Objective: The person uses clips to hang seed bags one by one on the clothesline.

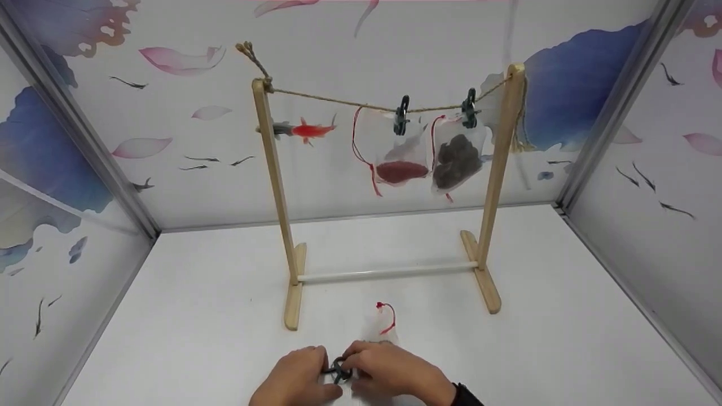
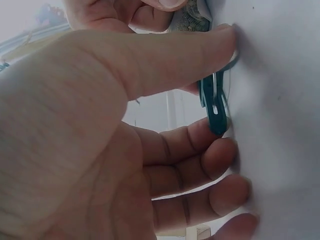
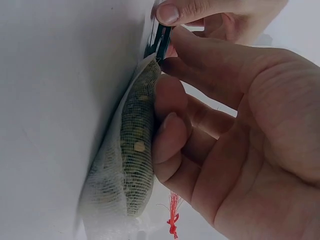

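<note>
At the tabletop's (image 1: 169,332) six o'clock, my left hand (image 1: 296,375) pinches a green clip (image 2: 216,111); the mesh sachet (image 3: 137,140) lies at one o'clock from it, against my curled right hand (image 1: 392,365). Whether that hand pinches clip or sachet is hard to tell; an off-centre squeeze could spring the clip loose.

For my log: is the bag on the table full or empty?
The mesh bag is not empty: the right wrist view shows dark greenish filling through its weave; how full, I cannot tell.
</note>
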The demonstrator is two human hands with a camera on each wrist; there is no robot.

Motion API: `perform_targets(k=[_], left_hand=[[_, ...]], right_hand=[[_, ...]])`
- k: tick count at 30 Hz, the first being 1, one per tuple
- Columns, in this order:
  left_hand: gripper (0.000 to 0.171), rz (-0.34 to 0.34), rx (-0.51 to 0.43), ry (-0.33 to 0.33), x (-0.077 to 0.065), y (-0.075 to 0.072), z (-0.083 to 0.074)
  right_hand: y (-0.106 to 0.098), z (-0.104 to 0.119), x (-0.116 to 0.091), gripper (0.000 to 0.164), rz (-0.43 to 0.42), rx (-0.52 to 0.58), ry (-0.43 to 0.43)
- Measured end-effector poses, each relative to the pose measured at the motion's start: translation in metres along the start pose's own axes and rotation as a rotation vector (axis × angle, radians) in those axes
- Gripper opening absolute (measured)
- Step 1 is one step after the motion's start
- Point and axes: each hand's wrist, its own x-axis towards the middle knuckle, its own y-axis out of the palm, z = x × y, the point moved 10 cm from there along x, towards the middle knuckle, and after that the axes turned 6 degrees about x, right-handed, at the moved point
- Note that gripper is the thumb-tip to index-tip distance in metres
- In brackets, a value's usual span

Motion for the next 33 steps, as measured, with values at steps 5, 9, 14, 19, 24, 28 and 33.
perform_targets(k=[5,9,14,19,24,28,33], left_hand=[[0.03,-0.019,-0.005,0.039,-0.002,-0.004,-0.003],[0.031,-0.072,0.014,0.1,-0.006,-0.011,-0.008],[0.033,-0.119,0.034,0.168,-0.011,-0.025,-0.016],[0.034,-0.196,0.03,0.232,-0.022,-0.045,-0.027],[0.034,-0.267,0.028,0.245,-0.025,-0.056,-0.029],[0.033,-0.294,0.031,0.268,-0.026,-0.059,-0.031],[0.032,-0.323,0.038,0.303,-0.027,-0.061,-0.034]], right_hand=[[-0.002,0.002,0.0,0.024,-0.012,-0.024,-0.028],[-0.003,-0.003,0.001,0.047,-0.027,-0.042,0.027],[-0.013,-0.007,-0.001,0.063,-0.067,-0.033,0.07],[-0.026,-0.003,-0.005,0.062,-0.141,-0.006,0.028],[-0.035,-0.004,-0.006,0.061,-0.174,-0.021,0.034],[-0.038,-0.007,-0.005,0.057,-0.168,0.001,0.056],[-0.041,-0.007,-0.006,0.051,-0.178,0.041,0.043]])
